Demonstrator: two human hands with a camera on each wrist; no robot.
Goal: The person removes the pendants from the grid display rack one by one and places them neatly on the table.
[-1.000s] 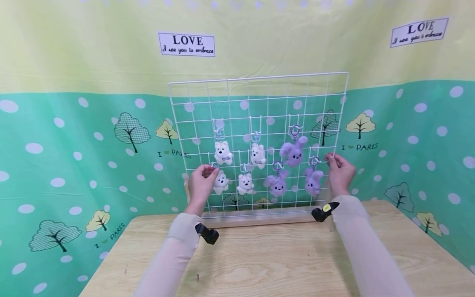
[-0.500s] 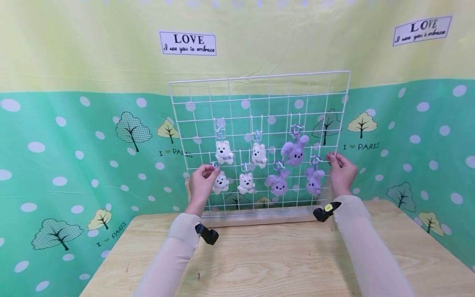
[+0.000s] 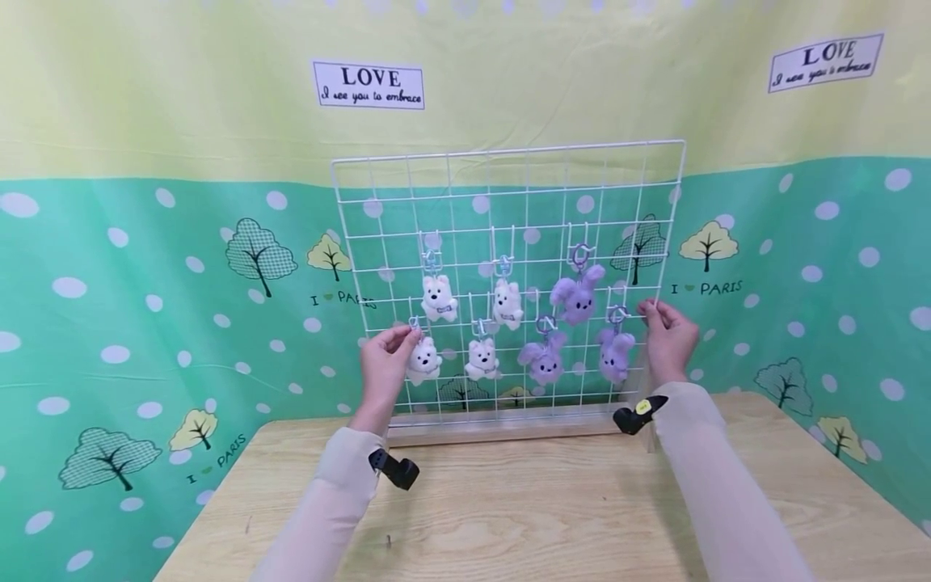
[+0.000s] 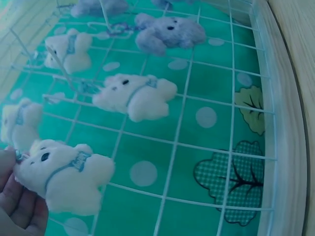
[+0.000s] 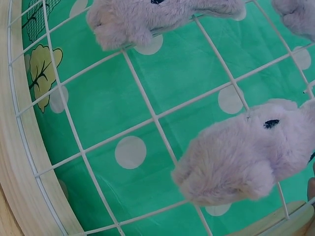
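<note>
My left hand (image 3: 385, 364) pinches the clasp of a white plush dog keychain (image 3: 425, 361) at the lower left of a white wire grid (image 3: 509, 152). In the left wrist view, this keychain (image 4: 69, 177) with a blue collar dangles just beyond my fingertips. Whether its clasp still touches a hook is hidden by the fingers. My right hand (image 3: 671, 339) grips the right edge of the grid, near a purple plush rabbit keychain (image 3: 614, 356). That rabbit (image 5: 236, 157) fills the lower right of the right wrist view; only a sliver of the hand shows there.
Other white dog keychains (image 3: 482, 359) and purple rabbit keychains (image 3: 578, 299) hang from hooks on the grid. A wooden base (image 3: 509, 427) supports the grid on a wooden table (image 3: 509, 501). A patterned green and yellow cloth (image 3: 145, 339) stands behind.
My left hand has shifted slightly left and toward me, and the white dog keychain has moved left with it. The right hand keeps its hold on the grid's edge.
</note>
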